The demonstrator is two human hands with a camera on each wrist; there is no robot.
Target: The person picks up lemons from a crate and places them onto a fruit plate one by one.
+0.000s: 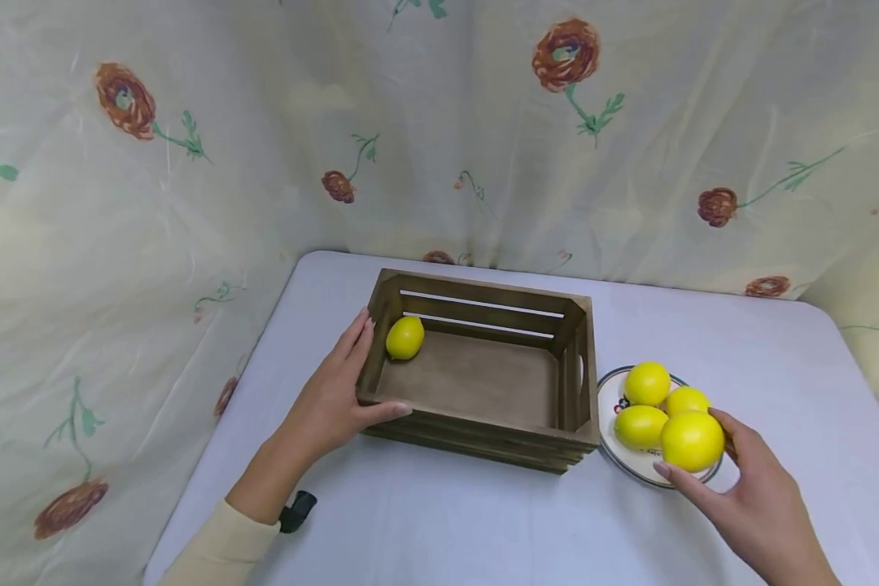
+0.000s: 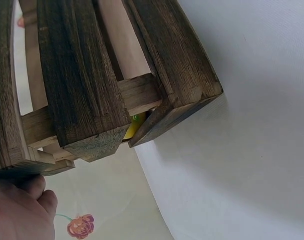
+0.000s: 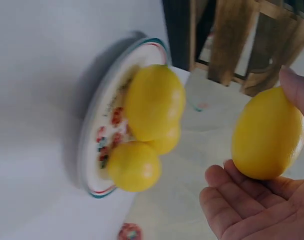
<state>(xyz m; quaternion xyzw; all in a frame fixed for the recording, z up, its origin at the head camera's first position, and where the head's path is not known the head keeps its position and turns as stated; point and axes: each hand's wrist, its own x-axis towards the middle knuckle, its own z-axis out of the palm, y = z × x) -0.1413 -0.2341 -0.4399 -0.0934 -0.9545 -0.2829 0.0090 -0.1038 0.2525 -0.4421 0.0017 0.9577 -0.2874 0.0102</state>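
Observation:
My right hand [image 1: 765, 496] holds a yellow lemon [image 1: 692, 441] between thumb and fingers, above the near right part of a round plate [image 1: 630, 466]. In the right wrist view the held lemon [image 3: 269, 134] is apart from the plate. Three other lemons [image 1: 640, 427] lie together on that plate. To its left stands a brown slatted wooden crate [image 1: 469, 374], with one lemon [image 1: 406, 338] inside at the left end. My left hand [image 1: 337, 395] rests on the crate's near left corner, its fingers along the left side and its thumb on the front rim.
A white-covered table [image 1: 439, 521] bears the crate and plate, which stand close together. Behind it and to the left hangs a flower-patterned curtain [image 1: 425, 106]. A black strap piece [image 1: 298, 511] shows at the left wrist.

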